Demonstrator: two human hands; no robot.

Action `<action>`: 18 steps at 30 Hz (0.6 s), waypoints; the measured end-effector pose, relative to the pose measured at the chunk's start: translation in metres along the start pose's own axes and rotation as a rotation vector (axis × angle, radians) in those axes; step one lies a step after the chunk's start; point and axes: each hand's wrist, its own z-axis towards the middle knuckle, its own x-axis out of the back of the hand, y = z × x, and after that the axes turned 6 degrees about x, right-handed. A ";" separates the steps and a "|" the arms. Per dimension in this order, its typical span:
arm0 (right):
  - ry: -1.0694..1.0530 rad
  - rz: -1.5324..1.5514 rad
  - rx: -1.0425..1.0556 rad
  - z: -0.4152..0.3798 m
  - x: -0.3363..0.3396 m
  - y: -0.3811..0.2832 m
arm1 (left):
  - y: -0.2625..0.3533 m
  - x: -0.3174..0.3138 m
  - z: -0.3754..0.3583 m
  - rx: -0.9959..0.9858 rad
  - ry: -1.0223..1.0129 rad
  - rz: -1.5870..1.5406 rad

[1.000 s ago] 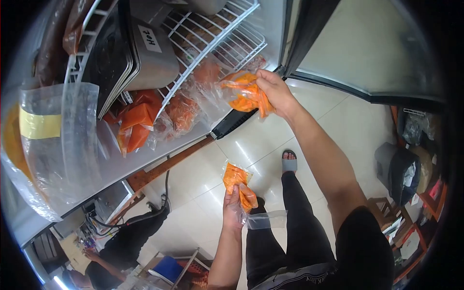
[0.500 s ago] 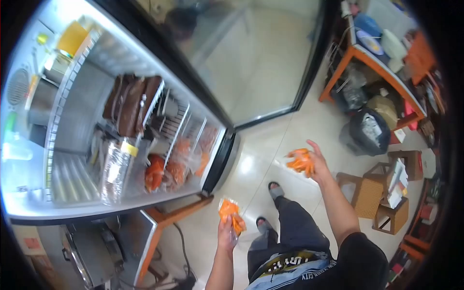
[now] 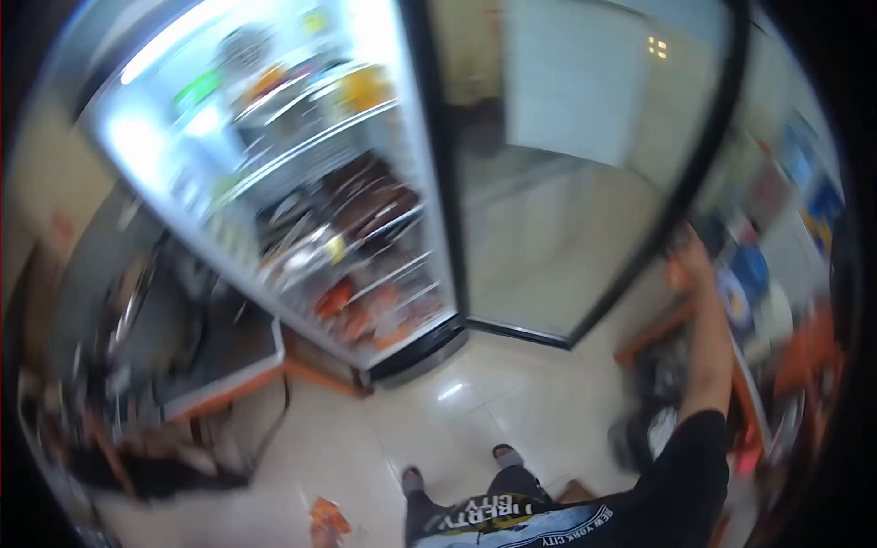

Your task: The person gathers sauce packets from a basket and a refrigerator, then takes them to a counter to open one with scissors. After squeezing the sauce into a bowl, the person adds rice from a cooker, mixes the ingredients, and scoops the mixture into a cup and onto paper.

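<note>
Pale tiled floor [image 3: 539, 411] is underlying a black-framed glass door [image 3: 548, 247]. Beside its edge, the right hand [image 3: 699, 258] is gripping an orange-filled plastic bag [image 3: 677, 277]; light, even pressure is suiting it. An orange packet [image 3: 328, 521] is showing low; the left hand's grip is escaping view.

A brightly lit upright refrigerator with white wire shelves [image 3: 315, 146] fills the upper left, its black-framed glass door [image 3: 557, 228] swung open beside it. Glossy beige floor tiles [image 3: 475, 411] reflect light at lower centre.
</note>
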 end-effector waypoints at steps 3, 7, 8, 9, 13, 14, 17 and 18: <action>-0.135 -0.175 0.115 0.061 -0.035 0.001 | -0.060 -0.016 -0.135 0.225 0.310 -0.023; 0.045 -0.271 0.228 0.052 -0.029 -0.034 | -0.151 -0.062 -0.284 0.302 0.636 -0.713; 0.147 -0.221 0.275 0.039 -0.023 -0.055 | -0.168 -0.082 -0.318 0.367 0.726 -0.727; 0.243 -0.137 0.335 0.014 -0.014 -0.082 | -0.183 -0.094 -0.350 0.434 0.804 -0.729; 0.298 0.389 0.638 -0.148 0.007 -0.213 | -0.211 -0.137 -0.435 0.554 1.055 -0.837; 0.189 0.534 0.718 -0.206 0.008 -0.248 | -0.234 -0.147 -0.452 0.543 1.110 -0.894; -0.379 0.864 0.903 -0.414 0.011 -0.342 | -0.307 -0.173 -0.503 0.280 1.027 -1.062; -0.626 0.911 0.948 -0.482 0.012 -0.362 | -0.334 -0.184 -0.516 0.216 1.052 -1.146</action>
